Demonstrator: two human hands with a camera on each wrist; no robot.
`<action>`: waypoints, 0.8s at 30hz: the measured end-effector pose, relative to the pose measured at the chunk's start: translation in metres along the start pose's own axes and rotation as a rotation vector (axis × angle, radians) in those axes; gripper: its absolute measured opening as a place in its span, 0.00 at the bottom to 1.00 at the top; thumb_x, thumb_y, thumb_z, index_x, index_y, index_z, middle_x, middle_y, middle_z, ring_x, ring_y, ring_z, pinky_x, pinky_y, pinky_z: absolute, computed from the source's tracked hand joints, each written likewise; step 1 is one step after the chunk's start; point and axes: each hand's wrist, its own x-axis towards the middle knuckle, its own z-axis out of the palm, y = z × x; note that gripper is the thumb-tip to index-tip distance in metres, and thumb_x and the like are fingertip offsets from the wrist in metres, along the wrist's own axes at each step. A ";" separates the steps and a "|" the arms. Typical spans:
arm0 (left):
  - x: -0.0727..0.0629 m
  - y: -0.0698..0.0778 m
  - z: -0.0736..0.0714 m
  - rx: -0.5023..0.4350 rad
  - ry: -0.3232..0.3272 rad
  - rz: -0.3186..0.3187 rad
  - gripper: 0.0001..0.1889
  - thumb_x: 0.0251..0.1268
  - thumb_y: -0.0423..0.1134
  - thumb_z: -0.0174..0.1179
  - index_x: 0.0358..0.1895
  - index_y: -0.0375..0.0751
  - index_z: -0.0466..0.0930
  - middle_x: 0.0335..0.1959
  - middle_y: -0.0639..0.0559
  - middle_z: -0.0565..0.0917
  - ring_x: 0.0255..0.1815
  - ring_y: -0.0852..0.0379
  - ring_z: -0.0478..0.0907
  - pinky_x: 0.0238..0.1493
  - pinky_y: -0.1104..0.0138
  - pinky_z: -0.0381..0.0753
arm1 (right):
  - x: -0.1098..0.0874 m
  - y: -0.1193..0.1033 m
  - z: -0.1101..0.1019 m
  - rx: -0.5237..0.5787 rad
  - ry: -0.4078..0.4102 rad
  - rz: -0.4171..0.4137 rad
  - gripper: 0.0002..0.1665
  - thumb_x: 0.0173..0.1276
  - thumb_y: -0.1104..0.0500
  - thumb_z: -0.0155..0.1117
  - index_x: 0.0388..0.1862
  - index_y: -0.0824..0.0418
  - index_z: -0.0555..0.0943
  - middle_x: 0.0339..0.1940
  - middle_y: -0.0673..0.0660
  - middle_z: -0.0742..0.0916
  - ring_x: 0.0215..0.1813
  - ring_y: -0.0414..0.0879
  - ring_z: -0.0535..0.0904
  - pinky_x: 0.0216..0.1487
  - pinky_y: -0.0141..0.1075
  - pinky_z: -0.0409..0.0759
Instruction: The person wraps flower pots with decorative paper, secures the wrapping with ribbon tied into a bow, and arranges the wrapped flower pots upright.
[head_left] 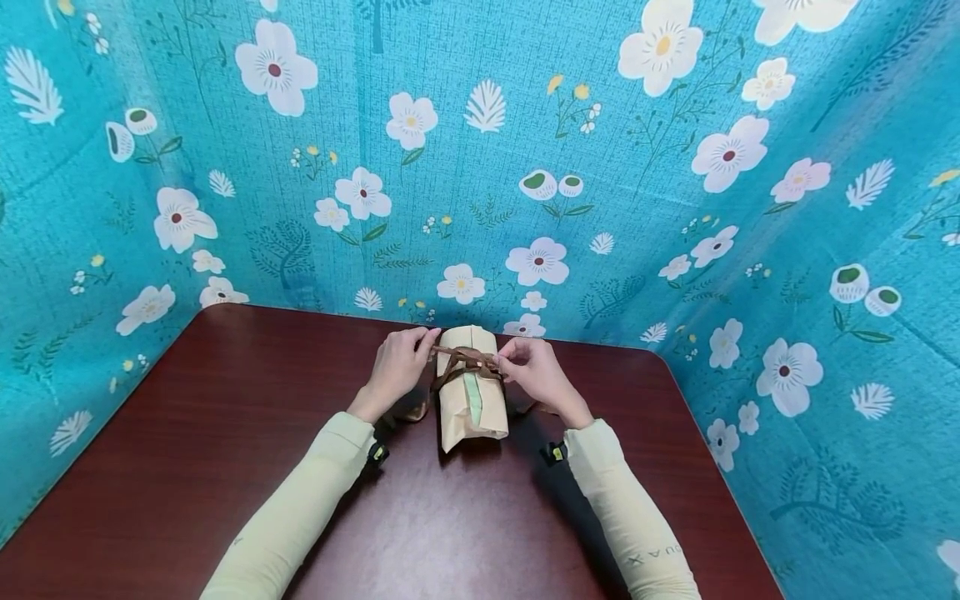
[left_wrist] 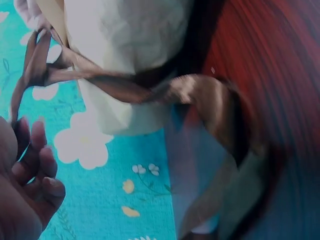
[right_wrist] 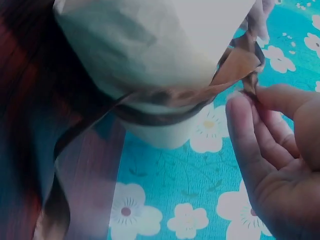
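Observation:
A bundle wrapped in tan paper (head_left: 459, 410), with a pale green strip (head_left: 473, 398) along its top, lies on the table. Brown satin ribbon (head_left: 471, 358) goes round it and crosses in loops on top. My left hand (head_left: 397, 365), at the bundle's left side, pinches one part of the ribbon, drawn out taut. On the other side my right hand (head_left: 536, 373) pinches another part between thumb and index finger, plain in the right wrist view. A loose ribbon tail (left_wrist: 215, 107) curls down beside the bundle in the left wrist view, and another tail (right_wrist: 59, 190) hangs in the right wrist view.
The dark red-brown table (head_left: 262, 433) has a glossy top. Behind and on both sides hangs a turquoise floral cloth (head_left: 480, 217), close to the table's far edge. Each wrist carries a small black device (head_left: 555, 452).

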 end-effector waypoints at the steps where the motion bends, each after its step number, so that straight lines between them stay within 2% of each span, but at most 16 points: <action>1: 0.000 -0.003 -0.001 -0.019 -0.017 0.004 0.23 0.81 0.49 0.52 0.22 0.46 0.80 0.14 0.55 0.76 0.14 0.59 0.67 0.20 0.64 0.66 | 0.000 0.002 -0.001 -0.019 0.002 -0.005 0.03 0.71 0.65 0.67 0.37 0.64 0.86 0.32 0.58 0.89 0.32 0.53 0.87 0.34 0.42 0.87; 6: -0.003 -0.016 -0.008 -0.168 -0.112 0.022 0.14 0.75 0.42 0.61 0.34 0.39 0.90 0.18 0.46 0.84 0.16 0.57 0.73 0.21 0.67 0.69 | -0.003 0.014 -0.007 -0.164 -0.049 -0.033 0.11 0.71 0.67 0.66 0.51 0.65 0.87 0.38 0.57 0.90 0.35 0.44 0.86 0.33 0.33 0.83; 9: -0.004 -0.022 -0.014 -0.223 -0.169 0.005 0.09 0.72 0.39 0.64 0.40 0.39 0.92 0.25 0.44 0.88 0.22 0.54 0.79 0.24 0.68 0.74 | -0.006 0.020 -0.011 -0.233 -0.090 -0.053 0.12 0.72 0.67 0.65 0.51 0.63 0.88 0.40 0.57 0.89 0.34 0.42 0.83 0.33 0.33 0.82; 12: -0.006 -0.027 -0.021 -0.234 -0.227 0.001 0.08 0.71 0.38 0.65 0.43 0.42 0.92 0.31 0.48 0.90 0.32 0.54 0.84 0.31 0.67 0.79 | -0.009 0.026 -0.015 -0.271 -0.104 -0.063 0.09 0.73 0.66 0.64 0.47 0.61 0.89 0.40 0.56 0.88 0.35 0.42 0.81 0.35 0.35 0.80; 15: -0.009 -0.032 -0.029 -0.216 -0.256 0.037 0.08 0.71 0.38 0.65 0.45 0.44 0.92 0.34 0.53 0.91 0.37 0.54 0.86 0.35 0.66 0.82 | -0.010 0.031 -0.018 -0.290 -0.099 -0.068 0.08 0.74 0.64 0.64 0.45 0.61 0.89 0.40 0.55 0.88 0.37 0.43 0.80 0.39 0.37 0.80; 18: -0.012 -0.036 -0.036 -0.207 -0.262 0.074 0.08 0.70 0.37 0.65 0.46 0.43 0.92 0.36 0.53 0.91 0.37 0.52 0.87 0.35 0.62 0.83 | -0.012 0.035 -0.023 -0.286 -0.092 -0.060 0.07 0.75 0.63 0.63 0.44 0.61 0.88 0.39 0.55 0.89 0.38 0.46 0.81 0.39 0.37 0.81; 22: -0.016 -0.041 -0.043 -0.203 -0.301 0.066 0.08 0.68 0.34 0.66 0.46 0.41 0.92 0.36 0.51 0.90 0.35 0.46 0.85 0.33 0.59 0.82 | -0.015 0.040 -0.028 -0.272 -0.115 -0.025 0.07 0.75 0.63 0.63 0.42 0.61 0.89 0.37 0.53 0.89 0.35 0.47 0.81 0.37 0.36 0.80; 24: -0.017 -0.043 -0.046 -0.179 -0.321 0.063 0.08 0.67 0.33 0.67 0.45 0.42 0.92 0.37 0.51 0.90 0.35 0.47 0.85 0.33 0.61 0.83 | -0.017 0.041 -0.031 -0.273 -0.128 -0.013 0.07 0.74 0.63 0.64 0.42 0.60 0.89 0.36 0.53 0.89 0.34 0.45 0.80 0.36 0.36 0.80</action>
